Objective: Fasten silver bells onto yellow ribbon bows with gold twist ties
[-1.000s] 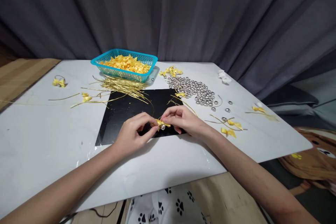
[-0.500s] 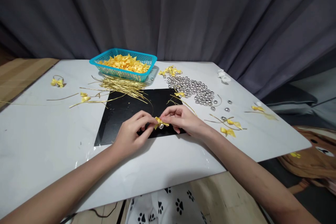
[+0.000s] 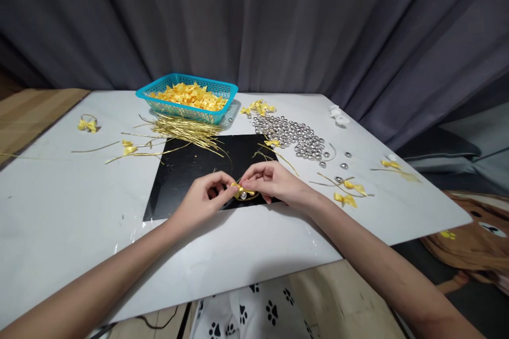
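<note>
My left hand (image 3: pixel 202 197) and right hand (image 3: pixel 276 183) both pinch the yellow bow (image 3: pixel 239 188). Its gold wire (image 3: pixel 254 197) has just curled into a loop around the silver bead (image 3: pixel 243 196).

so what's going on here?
One person works with bare hands at a white table. The left hand and right hand both pinch a small yellow bow with a silver bead at it, just above a black mat. Beyond the mat lie gold wire ties, a heap of silver beads and a teal basket full of yellow bows. A few loose bows lie to the right.
</note>
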Demonstrator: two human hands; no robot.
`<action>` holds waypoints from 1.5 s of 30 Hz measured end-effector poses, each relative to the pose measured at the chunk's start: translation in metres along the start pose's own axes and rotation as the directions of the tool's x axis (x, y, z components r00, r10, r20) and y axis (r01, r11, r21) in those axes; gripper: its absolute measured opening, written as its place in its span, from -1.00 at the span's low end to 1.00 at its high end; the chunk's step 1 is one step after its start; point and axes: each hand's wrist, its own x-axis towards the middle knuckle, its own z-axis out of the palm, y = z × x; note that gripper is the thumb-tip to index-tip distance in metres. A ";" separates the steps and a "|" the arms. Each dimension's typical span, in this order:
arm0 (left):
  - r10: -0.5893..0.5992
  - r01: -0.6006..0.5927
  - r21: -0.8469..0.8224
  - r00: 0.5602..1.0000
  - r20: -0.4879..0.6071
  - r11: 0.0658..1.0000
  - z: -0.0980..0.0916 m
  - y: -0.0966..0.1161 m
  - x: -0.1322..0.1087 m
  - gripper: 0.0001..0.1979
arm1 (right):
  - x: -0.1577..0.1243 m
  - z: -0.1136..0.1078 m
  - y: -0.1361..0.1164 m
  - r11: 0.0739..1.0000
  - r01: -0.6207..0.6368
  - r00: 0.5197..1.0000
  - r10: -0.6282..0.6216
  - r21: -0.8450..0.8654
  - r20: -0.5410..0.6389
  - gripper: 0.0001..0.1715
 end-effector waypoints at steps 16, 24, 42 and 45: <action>-0.109 0.089 -0.139 0.983 -0.144 0.986 -0.001 -0.004 0.002 -0.77 | -0.004 -0.016 -0.003 0.945 -0.215 0.962 0.249 -0.248 0.113 -0.75; -0.117 0.089 -0.158 0.977 -0.179 0.983 -0.001 -0.003 0.003 -0.78 | -0.003 -0.008 -0.010 0.955 -0.251 0.958 0.269 -0.161 0.100 -0.86; -0.155 0.139 -0.168 0.984 -0.086 0.976 -0.002 0.002 0.004 -0.76 | -0.004 -0.004 -0.010 0.979 -0.201 0.977 0.203 -0.033 0.060 -0.74; -0.151 0.134 -0.162 0.983 -0.100 0.978 -0.002 0.000 0.004 -0.76 | -0.003 -0.008 -0.006 0.983 -0.177 0.982 0.172 0.051 0.078 -0.81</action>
